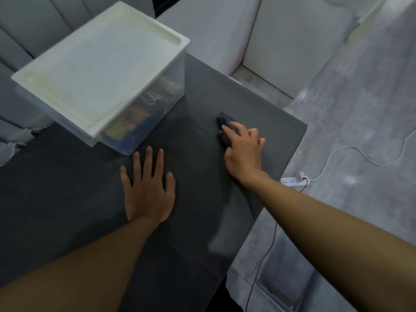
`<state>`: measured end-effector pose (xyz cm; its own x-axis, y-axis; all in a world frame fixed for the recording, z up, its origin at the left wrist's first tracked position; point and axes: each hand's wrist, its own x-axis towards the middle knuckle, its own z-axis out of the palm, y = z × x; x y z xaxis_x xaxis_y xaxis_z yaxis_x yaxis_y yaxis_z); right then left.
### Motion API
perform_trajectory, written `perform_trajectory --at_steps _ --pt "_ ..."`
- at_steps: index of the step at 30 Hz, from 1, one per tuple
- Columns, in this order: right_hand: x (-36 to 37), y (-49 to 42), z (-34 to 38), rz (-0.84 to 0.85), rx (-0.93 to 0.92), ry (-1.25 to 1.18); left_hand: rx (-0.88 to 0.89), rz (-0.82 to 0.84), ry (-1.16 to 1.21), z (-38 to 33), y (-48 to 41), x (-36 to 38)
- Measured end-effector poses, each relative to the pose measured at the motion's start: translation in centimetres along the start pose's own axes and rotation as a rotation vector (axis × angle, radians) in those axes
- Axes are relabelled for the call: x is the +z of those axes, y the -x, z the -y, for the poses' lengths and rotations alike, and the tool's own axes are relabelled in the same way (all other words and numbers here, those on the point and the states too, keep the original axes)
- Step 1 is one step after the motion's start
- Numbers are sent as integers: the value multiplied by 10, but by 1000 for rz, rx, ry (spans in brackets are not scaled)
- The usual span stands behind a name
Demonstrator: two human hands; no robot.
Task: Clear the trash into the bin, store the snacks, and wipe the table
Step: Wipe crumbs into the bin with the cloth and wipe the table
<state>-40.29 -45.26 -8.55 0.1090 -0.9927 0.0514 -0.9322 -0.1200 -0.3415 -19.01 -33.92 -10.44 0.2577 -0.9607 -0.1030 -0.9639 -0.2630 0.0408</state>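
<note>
A dark grey table [258, 113] fills the middle of the view. My right hand [244, 149] presses a dark crumpled cloth [224, 123] onto it near the right edge; most of the cloth is hidden under the fingers. My left hand [147, 188] lies flat on the table, fingers spread, holding nothing. A clear storage box with a white lid [101, 64] stands at the table's far left. Colourful snack packets [139, 113] show through its wall.
A grey sofa [33, 25] runs behind the table on the left. A white cabinet [292, 41] stands beyond the far edge. On the grey floor at right lie a white power strip [292, 181], a white cable [351, 154] and a thin dark wire [263, 257].
</note>
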Motion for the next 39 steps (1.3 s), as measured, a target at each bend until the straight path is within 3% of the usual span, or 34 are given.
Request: perform_trajectory --at_steps 1,4,6,8,11,13,16,18,22,23,24,28,30,33,34,35,39 --pt "4 1 9 4 -49 -7 -3 -2 -4 0 0 0" --pt "13 15 18 89 -462 13 -7 7 -28 -1 -1 -1" --pt "12 7 11 121 -592 59 -3 14 -38 -1 -1 -1" --pt "11 -10 8 80 -475 83 -2 17 -34 -1 -1 -2" --pt "13 -25 21 39 -86 30 -5 18 -30 -1 -1 -2" --pt "16 -18 38 41 -197 8 -6 18 -29 -1 -1 -2" --pt "22 -11 38 138 -632 58 0 28 -46 -1 -1 -2" --pt "21 -25 29 124 -645 98 -2 28 -42 0 -1 -1" --pt "17 -61 33 41 -56 32 2 28 -21 0 -1 -1" --pt "15 -63 40 53 11 -8 4 28 -22 0 -1 -2" --pt "15 -62 48 65 -33 -20 5 27 -24 -1 -1 -2" --pt "21 -51 50 193 -618 86 4 36 -45 -1 -1 -3" --pt "20 -66 37 162 -596 114 2 35 -45 0 -1 -3" --pt "17 -82 28 60 -182 59 3 35 -29 -1 -1 -3" --pt "17 -80 31 58 -120 38 1 37 -29 -1 -2 -3" --pt "17 -76 36 63 -154 29 1 40 -30 -1 -2 -3" --pt "16 -58 27 167 -647 61 2 46 -35 0 -2 -3"
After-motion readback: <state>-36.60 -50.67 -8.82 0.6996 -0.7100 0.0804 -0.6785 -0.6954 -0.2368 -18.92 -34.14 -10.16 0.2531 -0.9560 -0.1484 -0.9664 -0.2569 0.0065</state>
